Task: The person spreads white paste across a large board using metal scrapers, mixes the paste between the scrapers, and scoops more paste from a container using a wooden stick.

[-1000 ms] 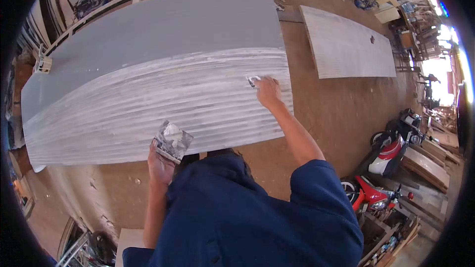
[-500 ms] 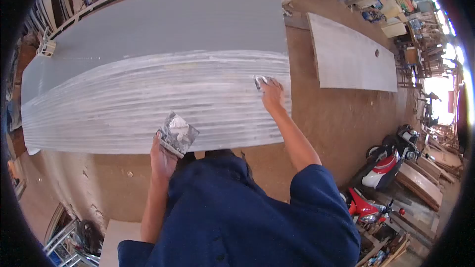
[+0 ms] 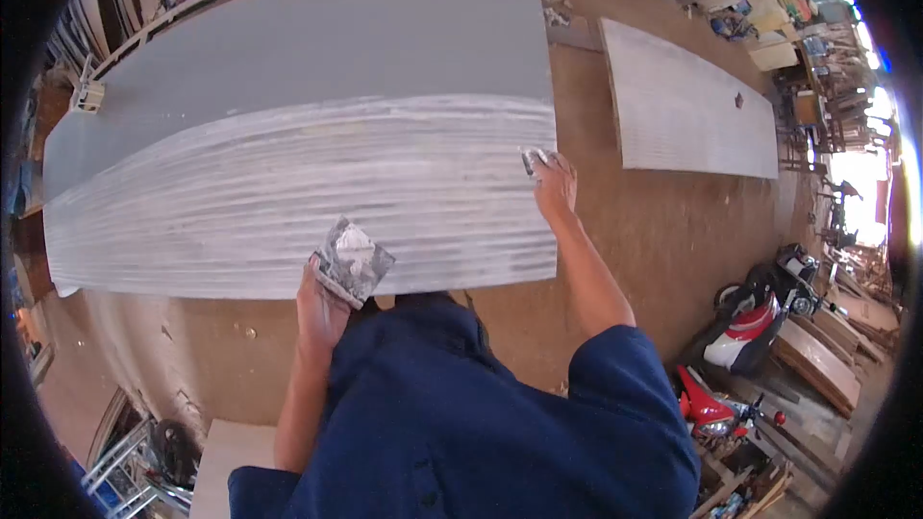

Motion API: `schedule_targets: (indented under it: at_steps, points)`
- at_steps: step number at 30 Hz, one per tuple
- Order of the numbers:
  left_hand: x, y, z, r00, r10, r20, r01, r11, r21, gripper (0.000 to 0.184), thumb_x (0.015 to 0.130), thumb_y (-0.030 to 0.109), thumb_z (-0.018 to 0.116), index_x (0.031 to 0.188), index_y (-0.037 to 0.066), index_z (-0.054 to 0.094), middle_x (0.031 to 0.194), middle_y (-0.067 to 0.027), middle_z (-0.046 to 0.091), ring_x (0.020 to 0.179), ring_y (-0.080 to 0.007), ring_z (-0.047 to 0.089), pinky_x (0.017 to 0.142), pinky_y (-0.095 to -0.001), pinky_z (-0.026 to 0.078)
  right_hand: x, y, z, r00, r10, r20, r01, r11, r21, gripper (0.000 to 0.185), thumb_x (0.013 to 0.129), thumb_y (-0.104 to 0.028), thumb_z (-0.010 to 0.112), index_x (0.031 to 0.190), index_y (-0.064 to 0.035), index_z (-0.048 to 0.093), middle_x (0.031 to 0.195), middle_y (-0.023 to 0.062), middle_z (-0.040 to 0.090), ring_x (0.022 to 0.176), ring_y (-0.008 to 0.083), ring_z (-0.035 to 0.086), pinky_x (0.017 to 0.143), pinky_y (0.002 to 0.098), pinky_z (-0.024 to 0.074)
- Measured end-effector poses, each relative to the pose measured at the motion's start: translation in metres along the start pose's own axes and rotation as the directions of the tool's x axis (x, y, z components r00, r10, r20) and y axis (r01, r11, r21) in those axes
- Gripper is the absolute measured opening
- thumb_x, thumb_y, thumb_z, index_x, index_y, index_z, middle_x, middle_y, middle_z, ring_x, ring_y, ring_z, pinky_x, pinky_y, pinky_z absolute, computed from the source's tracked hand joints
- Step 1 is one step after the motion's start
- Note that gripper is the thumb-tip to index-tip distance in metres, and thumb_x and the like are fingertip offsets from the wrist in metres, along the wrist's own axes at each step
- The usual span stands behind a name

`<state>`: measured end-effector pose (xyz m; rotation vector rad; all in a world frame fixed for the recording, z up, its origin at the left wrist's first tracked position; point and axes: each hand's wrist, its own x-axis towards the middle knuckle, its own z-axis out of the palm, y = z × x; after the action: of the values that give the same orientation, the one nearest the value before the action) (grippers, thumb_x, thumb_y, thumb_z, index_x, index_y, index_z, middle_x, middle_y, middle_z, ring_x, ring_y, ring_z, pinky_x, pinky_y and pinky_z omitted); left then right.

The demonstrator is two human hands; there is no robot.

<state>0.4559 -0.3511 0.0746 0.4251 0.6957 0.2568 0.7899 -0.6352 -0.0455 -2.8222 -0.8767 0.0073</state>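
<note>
A large grey panel (image 3: 385, 34) lies in front of me, its nearer half streaked with whitish filler (image 3: 288, 173). My left hand (image 3: 319, 308) grips a square, smeared board (image 3: 363, 274) by its lower left edge, over the panel's near edge. On this board sits a lump of white paste (image 3: 354, 237). At the panel's right end, my right hand (image 3: 558, 181) is closed around a small putty knife (image 3: 529, 161) coated with paste. The blade is at or just over the streaked surface; contact cannot be made out.
A second whitish panel (image 3: 692, 101) lies to the right, with a small dark object (image 3: 738, 100) on it. Red motorbikes (image 3: 707, 399) and wooden boards (image 3: 817, 360) stand at lower right. Timber framing (image 3: 221, 0) and a small pale container (image 3: 88, 96) border the far left.
My right hand has moved right with the putty knife, to the panel's right edge. The left hand and its board have barely shifted.
</note>
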Motion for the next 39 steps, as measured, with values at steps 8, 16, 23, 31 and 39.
schedule_targets:
  at_steps: [8,16,23,31,39]
  points:
    - [0.005,0.004,-0.001,1.0,-0.007,0.01,0.007,0.999,0.05,0.049,0.104,0.035,0.032,0.137,0.0,0.042,0.133,-0.0172,0.054,0.122,-0.0314,0.054,0.105,-0.047,0.044,-0.001,0.017,-0.011,0.997,-0.03,-0.071,0.031,0.999,0.014,0.049,0.073,0.001,0.059,0.12,-0.0148,0.067,0.127,0.0048,0.061,0.124,0.0267,0.049,0.105,0.0423,0.0357]
    - [0.009,-0.008,-0.008,0.999,-0.029,-0.039,0.028,0.999,-0.021,0.047,0.103,0.035,0.037,0.135,0.001,0.044,0.131,-0.0142,0.056,0.12,-0.0267,0.056,0.103,-0.0428,0.045,0.012,-0.017,-0.072,0.988,-0.053,0.144,0.027,0.983,0.183,0.048,0.075,-0.006,0.059,0.121,-0.015,0.065,0.109,0.0112,0.068,0.105,0.0313,0.061,0.092,0.0424,0.0467]
    - [-0.002,-0.03,-0.017,0.992,0.099,-0.073,-0.111,0.978,-0.174,0.045,0.104,0.035,0.035,0.134,0.003,0.046,0.129,-0.0122,0.057,0.118,-0.0268,0.057,0.102,-0.0435,0.046,0.107,-0.097,-0.074,0.671,-0.453,0.587,0.496,0.863,0.1,0.072,0.068,-0.011,0.054,0.138,-0.025,0.053,0.088,0.0205,0.068,0.079,0.0387,0.063,0.075,0.0444,0.0497]
    - [0.009,-0.105,-0.064,0.877,0.333,-0.346,-0.445,0.835,-0.324,0.047,0.103,0.037,0.041,0.135,0.004,0.046,0.135,-0.0118,0.054,0.122,-0.0264,0.055,0.105,-0.0439,0.044,0.194,-0.076,0.004,0.447,-0.485,0.751,0.721,0.693,0.019,0.072,0.069,-0.011,0.055,0.138,-0.0313,0.052,0.094,0.0193,0.068,0.085,0.0374,0.064,0.073,0.0464,0.0485]
    - [-0.008,-0.101,-0.006,0.773,0.329,-0.543,-0.569,0.738,-0.363,0.047,0.102,0.036,0.044,0.135,0.003,0.047,0.135,-0.0118,0.054,0.122,-0.0266,0.055,0.104,-0.0434,0.044,0.306,-0.107,0.0,0.358,-0.55,0.755,0.814,0.579,0.036,0.069,0.068,-0.014,0.054,0.136,-0.0285,0.054,0.105,0.018,0.068,0.097,0.0375,0.064,0.086,0.0445,0.0514]
